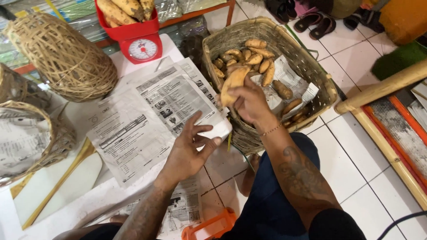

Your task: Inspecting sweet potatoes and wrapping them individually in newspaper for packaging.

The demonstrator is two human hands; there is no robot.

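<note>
Right hand (249,102) grip holds a smooth tan sweet potato (233,82) above the woven basket (320,80); left hand (189,151), grip wide, rests on newspaper (147,115).

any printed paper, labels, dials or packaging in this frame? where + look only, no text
Black-and-white printed newspaper sheets: spread flat on the white table, left hand at their near edge.
Crumpled newspaper lining: inside the woven basket of tan tubers, right of the right hand.
Newspaper lining: in the woven basket at the left edge.
Round white dial: front of the red kitchen scale, top centre.
Clear plastic-wrapped packs: on the shelf, top left.
</note>
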